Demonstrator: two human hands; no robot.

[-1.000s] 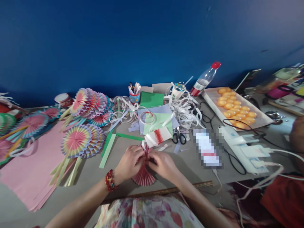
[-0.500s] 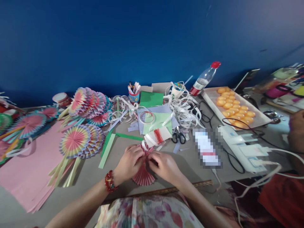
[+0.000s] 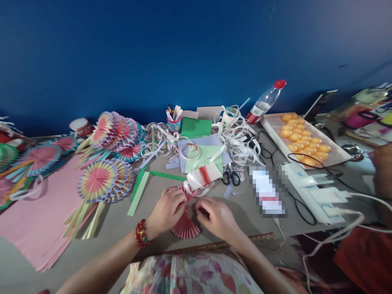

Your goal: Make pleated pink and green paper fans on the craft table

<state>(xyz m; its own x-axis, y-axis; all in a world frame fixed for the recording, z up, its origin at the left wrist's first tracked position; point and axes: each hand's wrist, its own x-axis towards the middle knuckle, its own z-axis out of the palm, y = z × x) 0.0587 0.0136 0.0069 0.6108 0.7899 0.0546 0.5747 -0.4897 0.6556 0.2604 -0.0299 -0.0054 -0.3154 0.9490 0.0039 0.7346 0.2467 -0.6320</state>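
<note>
My left hand [image 3: 167, 210], with a red bead bracelet at the wrist, pinches the middle of a pleated pink paper fan [image 3: 185, 228] on the grey table. My right hand [image 3: 216, 216] has its fingers curled close to the fan's right side, just apart from the pinch point; what it holds, if anything, is too small to make out. A white tape strip with a red mark [image 3: 202, 177] lies just beyond the fan. Small black scissors [image 3: 230, 177] sit to the right of it.
Finished multicoloured paper fans [image 3: 102, 181] and pink sheets [image 3: 36, 224] fill the left. Paper strips [image 3: 237, 141], a pen cup [image 3: 173, 122], a bottle [image 3: 266, 100], a tray of orange pieces [image 3: 303, 141], a power strip [image 3: 309, 190] and another person's arm [image 3: 382, 171] lie right. A wooden ruler [image 3: 214, 246] edges the table.
My right hand has drawn slightly to the right, away from the fan's centre. The left hand keeps its pinch. The other person's arm at the right has shifted a little.
</note>
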